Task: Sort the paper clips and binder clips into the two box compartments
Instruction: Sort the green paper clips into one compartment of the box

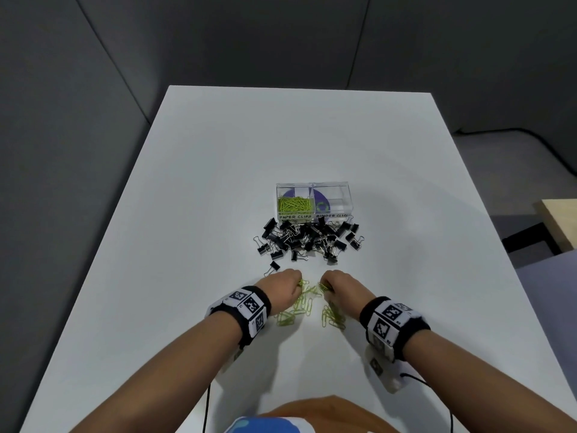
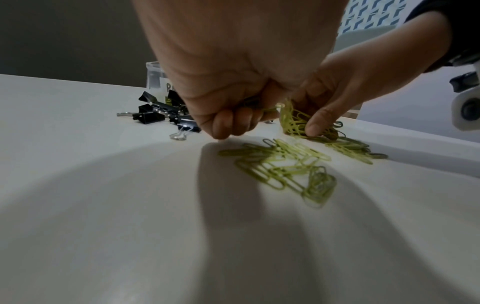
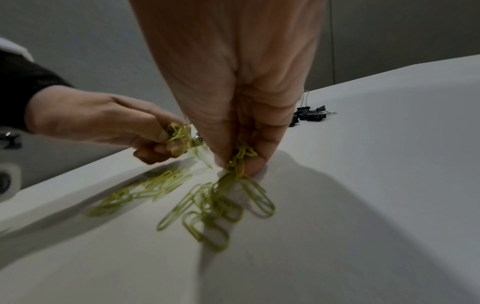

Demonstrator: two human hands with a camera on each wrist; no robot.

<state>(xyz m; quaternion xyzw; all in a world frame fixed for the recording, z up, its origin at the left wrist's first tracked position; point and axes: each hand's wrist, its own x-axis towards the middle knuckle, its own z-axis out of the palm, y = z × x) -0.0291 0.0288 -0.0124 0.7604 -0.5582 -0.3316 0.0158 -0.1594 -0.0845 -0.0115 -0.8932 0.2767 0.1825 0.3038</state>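
A clear two-compartment box [image 1: 346,198] stands mid-table; its left side, marked PAPER CLIPS, holds green paper clips [image 1: 295,204], and its right side, marked BINDER CLIPS, shows no clips. A heap of black binder clips [image 1: 309,239] lies just in front of it. Nearer me, loose green paper clips [image 1: 307,307] are scattered on the table. My left hand [image 1: 288,284] grips a bunch of them [image 3: 179,133] with curled fingers. My right hand [image 1: 335,285] pinches another bunch [image 3: 240,158] that hangs down to the table.
The white table [image 1: 218,182] stretches wide to the left and behind the box. One binder clip [image 1: 273,267] lies apart, just beyond my left hand. A wooden surface [image 1: 562,223] sits off the table's right edge. Grey walls surround the table.
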